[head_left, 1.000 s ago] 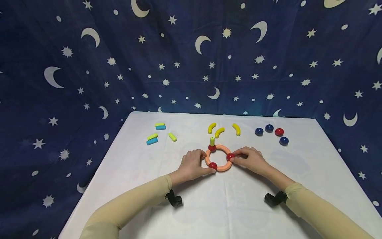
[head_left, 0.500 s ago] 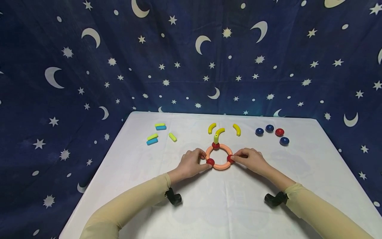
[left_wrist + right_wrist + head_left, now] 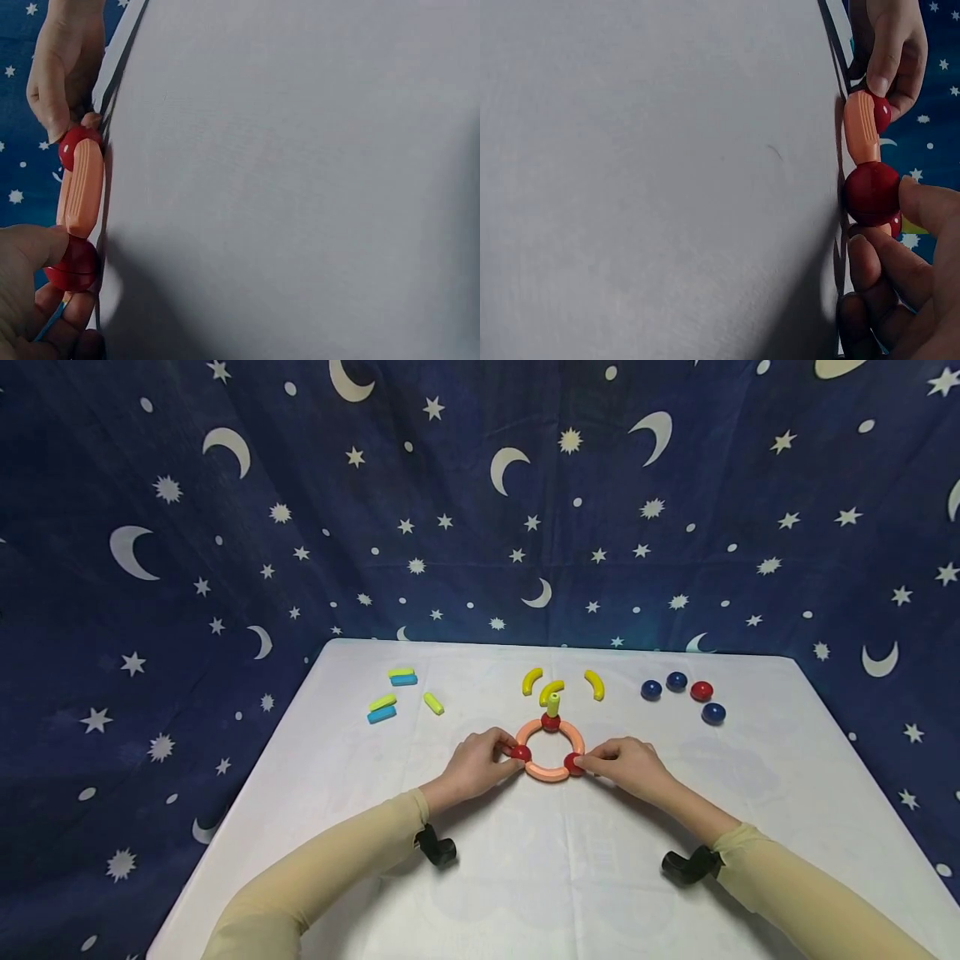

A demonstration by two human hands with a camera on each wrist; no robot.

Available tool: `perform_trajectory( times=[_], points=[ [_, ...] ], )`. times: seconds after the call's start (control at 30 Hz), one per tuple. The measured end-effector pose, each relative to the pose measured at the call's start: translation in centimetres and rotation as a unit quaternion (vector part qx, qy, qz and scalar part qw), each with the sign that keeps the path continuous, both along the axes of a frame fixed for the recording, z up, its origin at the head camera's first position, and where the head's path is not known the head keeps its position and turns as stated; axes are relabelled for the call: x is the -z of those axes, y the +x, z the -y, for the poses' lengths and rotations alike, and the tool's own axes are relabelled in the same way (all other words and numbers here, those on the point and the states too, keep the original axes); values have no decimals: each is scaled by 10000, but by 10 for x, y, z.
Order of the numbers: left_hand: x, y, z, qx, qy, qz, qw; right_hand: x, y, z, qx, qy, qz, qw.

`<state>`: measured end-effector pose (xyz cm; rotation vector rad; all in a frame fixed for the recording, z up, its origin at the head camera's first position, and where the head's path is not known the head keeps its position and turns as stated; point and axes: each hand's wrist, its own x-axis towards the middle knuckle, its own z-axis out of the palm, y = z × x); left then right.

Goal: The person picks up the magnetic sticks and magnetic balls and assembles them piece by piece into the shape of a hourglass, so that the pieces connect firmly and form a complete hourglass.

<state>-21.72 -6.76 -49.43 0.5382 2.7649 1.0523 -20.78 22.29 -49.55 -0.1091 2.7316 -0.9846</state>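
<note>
Three curved orange pieces (image 3: 547, 772) and three red balls form a ring near the table's middle. On the far red ball (image 3: 551, 722) a yellow-green rod (image 3: 553, 705) stands upright. My left hand (image 3: 477, 763) pinches the ring's left red ball (image 3: 73, 265) between thumb and fingers. The right red ball (image 3: 871, 193) is pinched by my right hand (image 3: 628, 765). Seen from the left wrist, a ridged orange piece (image 3: 85, 187) spans the two held balls.
Beyond the ring lie three yellow curved pieces (image 3: 594, 685). Several blue balls (image 3: 714, 713) and one loose red ball (image 3: 702, 691) are at back right. Blue rods (image 3: 382, 714) and yellow-green rods (image 3: 433, 702) lie at back left on the white table (image 3: 517, 885).
The ring has turned clockwise as seen from above. Its far ball with the rod moved right, and the left ball moved up and left. My left fingers now pinch that ball.
</note>
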Motion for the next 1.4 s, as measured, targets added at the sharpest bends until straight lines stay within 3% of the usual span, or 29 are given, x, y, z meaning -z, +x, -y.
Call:
perform_trajectory(
  times=[0.43, 0.63, 0.77, 0.9, 1.07, 1.17, 1.4],
  points=[
    [3, -18, 2, 85, 189, 107, 9997, -6, 18, 14, -2, -171, 302, 9994],
    [3, -26, 3, 189, 409, 236, 9987, -8, 29, 23, -295, -363, 335, 9983],
    [1, -31, 3, 288, 524, 304, 9977, -11, 32, 25, -550, -581, 581, 9951],
    [0, -35, 2, 398, 556, 375, 9970, -13, 24, 16, -384, -597, 606, 9956],
    [-2, -40, 0, 484, 588, 457, 9960, -8, 0, -9, -1, -623, -349, 9974],
    [-1, -43, -3, 550, 567, 504, 9956, -2, -12, -18, -193, -631, -561, 9962],
    [0, -48, -9, 679, 553, 558, 9946, 7, -20, -19, -690, -479, -435, 9955]
  ],
)
